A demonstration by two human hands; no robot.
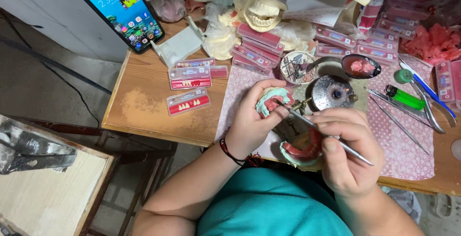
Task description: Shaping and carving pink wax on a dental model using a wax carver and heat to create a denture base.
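My left hand (252,121) holds a pale green dental cast (269,99) with pink wax on it, lifted above the table edge. My right hand (348,149) grips a thin metal wax tool (326,134) like a pen; its tip touches the pink wax on the cast. A second green cast with a red wax rim (302,152) lies just below, between both hands. A small round metal burner (332,92) stands right behind the hands.
A wooden table (144,106) carries several flat trays of artificial teeth (188,101), a phone (122,10) propped at the back left, plaster jaw models (261,12), a dark spoon with pink wax (360,66), a green lighter (406,96), metal hand tools (398,121) on a pink dotted cloth (408,149).
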